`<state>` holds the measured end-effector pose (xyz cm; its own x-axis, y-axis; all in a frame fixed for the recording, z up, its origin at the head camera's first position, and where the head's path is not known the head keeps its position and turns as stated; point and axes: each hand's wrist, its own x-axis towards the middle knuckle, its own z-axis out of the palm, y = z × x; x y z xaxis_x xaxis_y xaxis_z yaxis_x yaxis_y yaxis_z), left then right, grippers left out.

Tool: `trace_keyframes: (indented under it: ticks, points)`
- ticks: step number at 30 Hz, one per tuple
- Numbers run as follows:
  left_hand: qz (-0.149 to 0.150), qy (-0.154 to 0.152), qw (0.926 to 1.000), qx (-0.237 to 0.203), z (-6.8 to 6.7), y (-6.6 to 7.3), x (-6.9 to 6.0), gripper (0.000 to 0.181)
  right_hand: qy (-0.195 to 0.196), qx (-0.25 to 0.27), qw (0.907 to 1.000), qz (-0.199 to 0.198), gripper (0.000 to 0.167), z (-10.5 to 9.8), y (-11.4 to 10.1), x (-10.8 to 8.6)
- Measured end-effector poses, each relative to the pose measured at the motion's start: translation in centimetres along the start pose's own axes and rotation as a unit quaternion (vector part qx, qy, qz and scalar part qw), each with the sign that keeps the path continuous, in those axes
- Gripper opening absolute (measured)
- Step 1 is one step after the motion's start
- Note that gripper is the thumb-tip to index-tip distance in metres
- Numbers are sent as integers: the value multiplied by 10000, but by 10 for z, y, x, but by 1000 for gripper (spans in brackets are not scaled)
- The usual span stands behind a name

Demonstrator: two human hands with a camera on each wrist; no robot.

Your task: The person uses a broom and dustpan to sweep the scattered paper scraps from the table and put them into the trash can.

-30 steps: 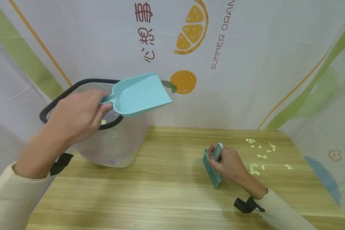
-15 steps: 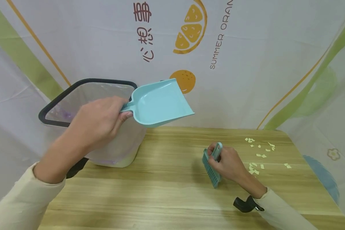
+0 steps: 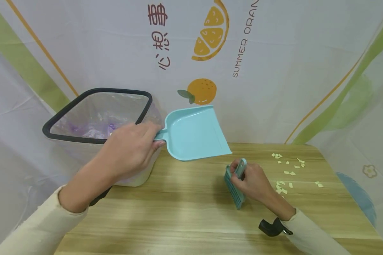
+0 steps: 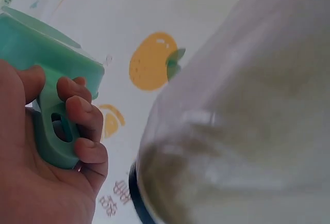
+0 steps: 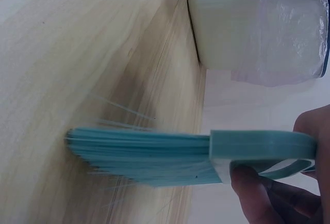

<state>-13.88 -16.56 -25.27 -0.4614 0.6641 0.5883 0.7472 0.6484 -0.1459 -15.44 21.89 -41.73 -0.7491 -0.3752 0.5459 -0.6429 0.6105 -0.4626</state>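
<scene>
A big white cloth (image 3: 290,88) with printed oranges (image 3: 201,91) on it hangs behind the bin (image 3: 138,177), and I watch it all from far away. Under the bin I see a wooden table (image 3: 178,216). The bin is pale, with a black rim, and I can spot some purple inside. Just right of the bin, a light blue dustpan (image 3: 196,134) is up in the air. The left hand (image 3: 131,148), in front of the bin, has its fingers curled round the dustpan's handle. Farther right of the bin is the right hand (image 3: 253,182). Its bent thumb and fingers pinch the handle of a blue-green brush (image 3: 233,188), bristles pointing down. Farthest right of the bin, I see little pale yellow scraps (image 3: 281,191) on the table.
</scene>
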Motion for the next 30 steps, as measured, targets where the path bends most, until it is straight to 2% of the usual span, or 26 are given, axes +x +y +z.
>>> trace_keyframes:
  ticks: [3,13,20,30]
  points:
    - [-13,-212,9998,-54,9,5,-2,28,-4,-9,10000,14,5,0,0,-1]
    - [73,-644,9976,-253,53,13,-17,30,-81,-2,9999,140,7,-1,-2,-1]
    - [51,-938,9944,-491,75,18,-28,28,-99,75,9997,190,6,-1,-3,-1]
    - [-211,-1438,9847,-956,109,22,-46,24,-69,39,9998,158,8,-2,-3,-1]
